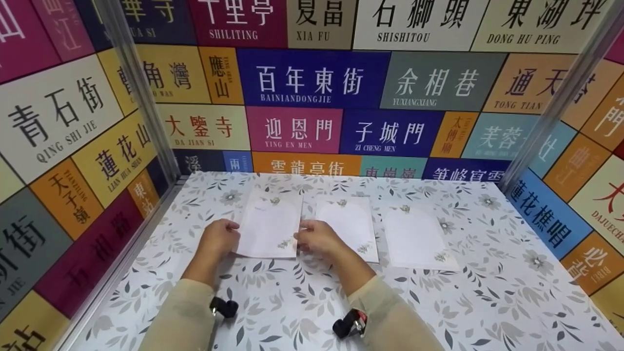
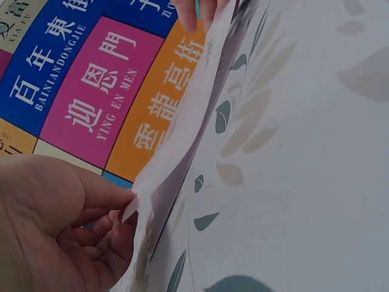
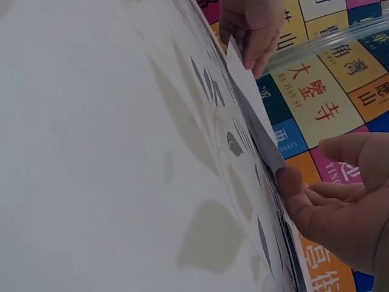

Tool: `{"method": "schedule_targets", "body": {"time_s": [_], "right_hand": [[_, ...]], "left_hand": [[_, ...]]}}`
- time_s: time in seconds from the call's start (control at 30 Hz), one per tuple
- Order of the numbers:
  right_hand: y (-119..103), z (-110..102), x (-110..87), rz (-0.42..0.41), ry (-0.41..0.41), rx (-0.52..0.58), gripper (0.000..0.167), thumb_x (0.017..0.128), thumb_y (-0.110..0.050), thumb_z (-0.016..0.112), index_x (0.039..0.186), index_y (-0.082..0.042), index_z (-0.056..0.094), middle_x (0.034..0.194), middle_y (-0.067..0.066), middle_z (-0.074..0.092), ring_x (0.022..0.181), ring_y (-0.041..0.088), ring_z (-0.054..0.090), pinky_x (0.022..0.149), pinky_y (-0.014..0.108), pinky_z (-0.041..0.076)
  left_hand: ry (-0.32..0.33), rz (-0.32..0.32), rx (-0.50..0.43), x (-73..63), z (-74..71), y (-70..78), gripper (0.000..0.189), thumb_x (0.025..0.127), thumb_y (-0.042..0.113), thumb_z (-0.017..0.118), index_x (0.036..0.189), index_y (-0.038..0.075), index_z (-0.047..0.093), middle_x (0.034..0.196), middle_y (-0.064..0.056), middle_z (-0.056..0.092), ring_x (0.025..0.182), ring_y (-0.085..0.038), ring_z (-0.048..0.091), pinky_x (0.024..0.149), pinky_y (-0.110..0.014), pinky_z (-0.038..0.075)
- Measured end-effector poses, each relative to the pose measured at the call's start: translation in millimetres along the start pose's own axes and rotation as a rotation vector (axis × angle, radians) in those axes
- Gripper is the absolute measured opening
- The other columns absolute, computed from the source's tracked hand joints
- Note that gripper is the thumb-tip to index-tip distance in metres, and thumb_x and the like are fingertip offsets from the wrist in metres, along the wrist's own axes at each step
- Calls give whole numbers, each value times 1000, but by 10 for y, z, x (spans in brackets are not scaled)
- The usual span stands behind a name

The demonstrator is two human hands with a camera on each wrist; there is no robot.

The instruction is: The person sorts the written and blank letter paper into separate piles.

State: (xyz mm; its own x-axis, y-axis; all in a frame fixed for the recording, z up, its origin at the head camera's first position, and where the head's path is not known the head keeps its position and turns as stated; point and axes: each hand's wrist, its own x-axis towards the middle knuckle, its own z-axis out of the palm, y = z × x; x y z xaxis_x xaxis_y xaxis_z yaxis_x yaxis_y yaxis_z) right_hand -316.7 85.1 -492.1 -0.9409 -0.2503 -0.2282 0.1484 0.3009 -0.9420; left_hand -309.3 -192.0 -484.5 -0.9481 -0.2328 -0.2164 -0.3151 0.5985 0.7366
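Clearly, paper point(image 1: 268, 226) spans left hand point(image 1: 221, 237) to right hand point(image 1: 319, 238).

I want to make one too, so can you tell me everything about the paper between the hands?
The paper is a thin-looking, rectangular white sheet. Small leafy decorations sit at its top middle and lower right corner, with a faint bluish mark near the upper left. The left hand pinches its left edge, the right hand holds its right edge, and its near edge looks lifted above the patterned tabletop.

The wall panels point(image 1: 312, 80) read, beneath Chinese characters, BAINIANDONGJIE, YING EN MEN, QING SHI JIE, SHISHITOU, SHILITING; 1 sheet point(image 1: 270, 229) bears illegible writing point(image 1: 260, 209).
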Motion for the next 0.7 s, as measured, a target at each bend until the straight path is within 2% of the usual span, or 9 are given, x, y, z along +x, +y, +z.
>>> {"method": "schedule_targets", "body": {"time_s": [0.13, 0.3, 0.4, 0.53, 0.7], "right_hand": [[3, 6, -7, 3, -23, 32, 60, 102, -19, 67, 156, 3, 50, 132, 17, 74, 103, 23, 78, 89, 30, 64], [-28, -35, -54, 15, -26, 26, 61, 102, -21, 68, 155, 1, 52, 134, 16, 72, 109, 25, 75, 92, 31, 63], [-51, -105, -84, 6, -11, 11, 58, 102, -23, 68, 154, 0, 54, 136, 17, 71, 114, 29, 74, 96, 35, 63], [-45, -236, -116, -44, 14, 27, 56, 103, -20, 67, 153, 2, 54, 141, 21, 68, 123, 38, 72, 103, 40, 62], [17, -428, -152, -68, 51, 27, 58, 103, -20, 67, 154, 3, 52, 147, 22, 65, 131, 39, 68, 108, 42, 60]], "left_hand": [[-10, -20, 45, -1, -20, -22, 33, 102, 14, 60, 133, 7, 69, 130, -17, 69, 112, -30, 67, 85, -37, 59], [20, 25, 78, -1, -35, -62, 35, 100, 16, 60, 132, 5, 69, 138, -21, 68, 125, -38, 65, 104, -50, 56], [30, 50, 69, 3, -33, -48, 36, 101, 20, 61, 133, 6, 68, 138, -21, 68, 127, -38, 64, 110, -53, 53], [38, 92, 31, 13, 17, 27, 38, 102, 23, 64, 136, 8, 67, 134, -18, 69, 122, -34, 66, 108, -50, 54], [31, 148, -49, 14, 163, 173, 40, 102, 25, 67, 139, 10, 65, 131, -14, 69, 116, -30, 69, 103, -46, 58]]}}
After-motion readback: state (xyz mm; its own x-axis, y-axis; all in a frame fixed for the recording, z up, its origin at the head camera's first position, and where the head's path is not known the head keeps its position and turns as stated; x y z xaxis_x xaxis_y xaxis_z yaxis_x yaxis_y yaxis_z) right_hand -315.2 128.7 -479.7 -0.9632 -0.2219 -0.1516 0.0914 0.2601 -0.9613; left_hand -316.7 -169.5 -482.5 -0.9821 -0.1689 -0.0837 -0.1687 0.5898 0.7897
